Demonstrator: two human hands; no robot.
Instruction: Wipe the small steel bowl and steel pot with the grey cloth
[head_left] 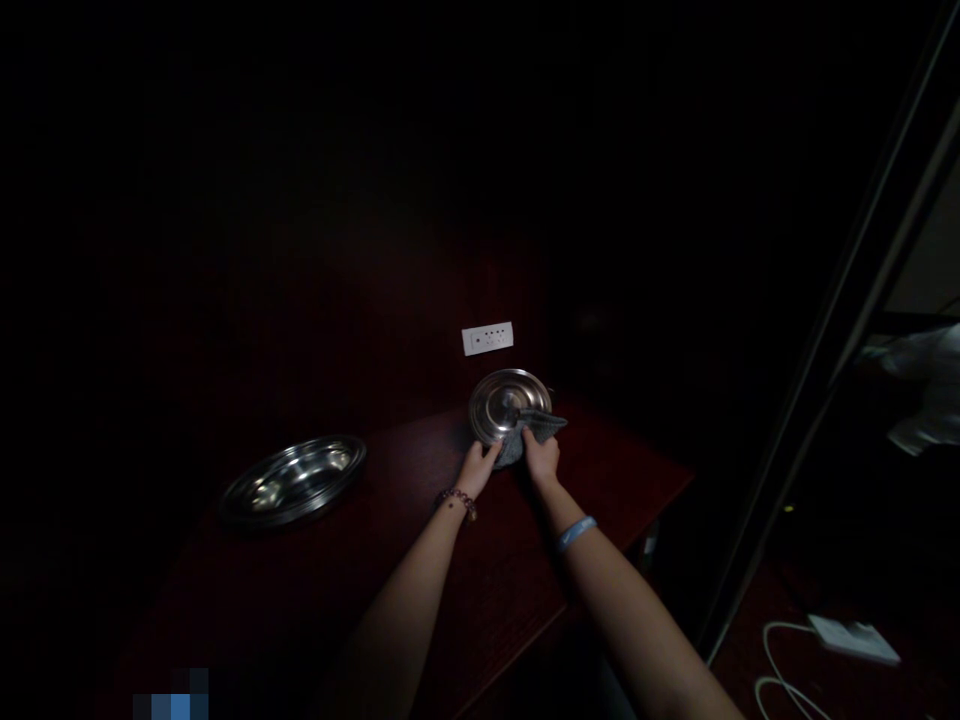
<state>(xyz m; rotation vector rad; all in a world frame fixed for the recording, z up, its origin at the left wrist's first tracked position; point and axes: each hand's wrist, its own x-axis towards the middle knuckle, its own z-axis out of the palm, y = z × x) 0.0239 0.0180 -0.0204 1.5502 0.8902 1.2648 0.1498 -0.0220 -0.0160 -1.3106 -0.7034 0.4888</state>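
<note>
Bare forearms reach in from the near side of a dark red table, the left wrist wearing a beaded bracelet and the right a light blue band. To the right, past the table, a white block lies on the reddish floor, with a pale cable looping beside it.

Over the table, the left hand is drawn narrow at the near left rim of a round metal dish, its thumb extended toward the rim. Just to its right, the right hand closes on a gray cloth, thumb on top, and holds it against the near right part of the dish. One fold of the cloth spreads to the right beyond the thumb; the rest bunches between the hands. The round dish tilts with its shiny, ringed face toward the camera; whether its far edge touches the table, one cannot tell.

On the left side of the table, well apart from the hands, an oval metal dish catches the light.

Beyond the round dish, a white socket panel is set in the dark wall. At far right, past a slanting dark frame, a pale shape is too blurred to identify.
</note>
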